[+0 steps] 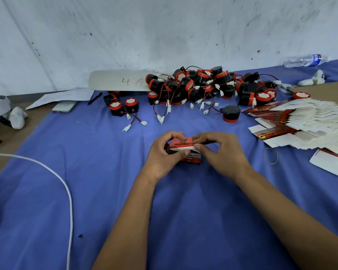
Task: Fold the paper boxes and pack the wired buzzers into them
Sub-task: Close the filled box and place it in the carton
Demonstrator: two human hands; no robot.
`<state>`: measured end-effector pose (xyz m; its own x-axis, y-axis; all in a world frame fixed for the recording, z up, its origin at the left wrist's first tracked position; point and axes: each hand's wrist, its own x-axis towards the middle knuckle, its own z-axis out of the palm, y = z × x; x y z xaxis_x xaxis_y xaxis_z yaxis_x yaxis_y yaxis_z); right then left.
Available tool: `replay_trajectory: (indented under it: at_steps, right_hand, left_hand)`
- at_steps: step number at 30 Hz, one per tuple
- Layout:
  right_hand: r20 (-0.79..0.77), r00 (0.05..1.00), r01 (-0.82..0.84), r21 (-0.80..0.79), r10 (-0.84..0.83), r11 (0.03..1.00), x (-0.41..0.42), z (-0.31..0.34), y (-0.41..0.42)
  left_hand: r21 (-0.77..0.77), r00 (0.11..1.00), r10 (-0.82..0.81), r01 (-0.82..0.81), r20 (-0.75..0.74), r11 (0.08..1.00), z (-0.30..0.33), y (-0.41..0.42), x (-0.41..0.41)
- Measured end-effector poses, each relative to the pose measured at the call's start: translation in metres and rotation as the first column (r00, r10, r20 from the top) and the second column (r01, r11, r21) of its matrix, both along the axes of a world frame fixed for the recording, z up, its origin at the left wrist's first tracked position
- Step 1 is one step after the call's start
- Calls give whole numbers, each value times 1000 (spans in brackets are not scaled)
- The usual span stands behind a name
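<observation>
Resting on the blue-covered bench (pixel 98 172), a small red paper box (pixel 185 151) sits between both hands; its contents cannot be seen. The left hand (pixel 164 152) grips the box's left side, thumb across the front. The right hand (pixel 220 151) pinches the top flap at the right edge. Behind lies a heap of wired buzzers (pixel 201 86). To the right, a fanned stack of flat boxes (pixel 304 121) lies well apart.

The single head-worn camera looks forward and down, near over the blue cloth (pixel 105 182) toward the wall (pixel 164 26).
</observation>
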<state>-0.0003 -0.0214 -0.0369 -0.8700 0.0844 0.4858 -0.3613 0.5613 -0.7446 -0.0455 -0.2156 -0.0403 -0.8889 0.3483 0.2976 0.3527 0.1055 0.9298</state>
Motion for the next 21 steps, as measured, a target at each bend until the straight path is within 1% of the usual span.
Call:
replay_trajectory:
  at_steps: [2, 4, 7, 9, 12, 15, 17, 19, 21]
  right_hand:
    - [-59, 998, 2, 103, 5, 995, 2, 0, -1]
    - [-32, 999, -26, 117, 30, 993, 3, 1, 2]
    - [74, 995, -69, -8, 70, 998, 3, 3, 5]
    - [108, 991, -74, -78, 82, 994, 3, 5, 4]
    - [94, 994, -56, -81, 63, 995, 3, 5, 5]
    - [70, 996, -56, -33, 58, 998, 4, 3, 6]
    - [25, 998, -53, 25, 53, 998, 5, 1, 6]
    - [-72, 997, -22, 117, 31, 993, 5, 0, 6]
    - [-177, 984, 11, 247, 34, 969, 5, 0, 6]
  left_hand:
    - [0, 1000, 6, -6, 8, 1000, 0, 1, 0]
    - [-9, 1000, 23, -23, 12, 1000, 0, 1, 1]
    - [-20, 999, 35, -35, 28, 999, 0, 1, 2]
    - [-24, 999, 31, -30, 35, 999, 0, 1, 2]
    - [-46, 999, 19, -17, 28, 999, 0, -1, 1]
    - [-68, 1000, 17, -16, 6, 998, 0, 0, 1]
    - [-68, 1000, 25, -25, -3, 997, 0, 1, 2]
    - [-57, 1000, 29, -28, 4, 998, 1, 2, 2]
    - [-32, 1000, 26, -26, 13, 999, 2, 2, 3]
